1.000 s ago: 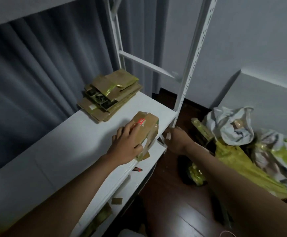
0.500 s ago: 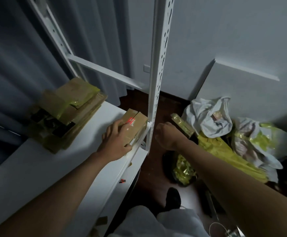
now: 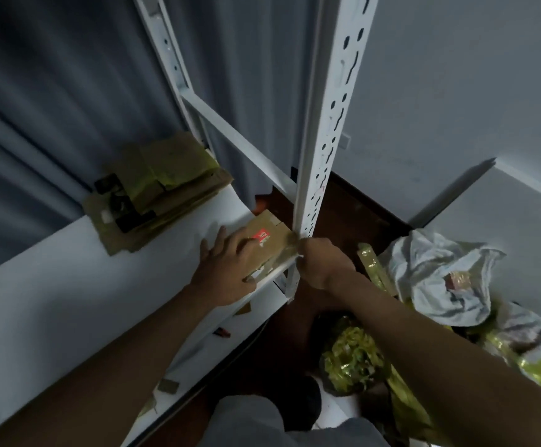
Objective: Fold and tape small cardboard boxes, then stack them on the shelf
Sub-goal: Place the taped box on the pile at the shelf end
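In the head view, a small cardboard box with a red label is seen lying on the white shelf, at its right front corner, just beside the perforated white upright. The left hand is laid flat on the box, fingers straight and spread. The right hand is curled at the box's right edge, where a strip of clear tape is pinched. Farther left on the shelf, a stack of flattened cardboard is seen against the grey curtain. On the floor to the right, white bags and yellow-green wrapping are piled.
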